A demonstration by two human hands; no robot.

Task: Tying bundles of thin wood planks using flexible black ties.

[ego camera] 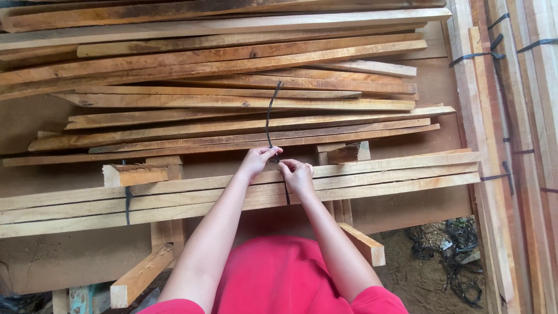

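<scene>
The black strap [269, 116] is rising from my fingers over the loose planks [232, 104]; my left hand [256, 160] is pinching it, my right hand [297, 176] is pinching its lower part against the bundle of slats [378, 177] resting across the wooden supports [139, 278].

Under both hands lies a bundle of wooden slats [372, 174], pale, matt and rough-sawn, with splintered ends. The black strap [269, 116] that rises from between the left hand [256, 160] and the right hand [298, 176] looks like thin, smooth plastic with a slight sheen. Beyond the hands, the loose slats [232, 75] are the same raw wood, some darker and stained. The red sleeves [279, 279] nearest the wearer are soft matt cloth.
</scene>
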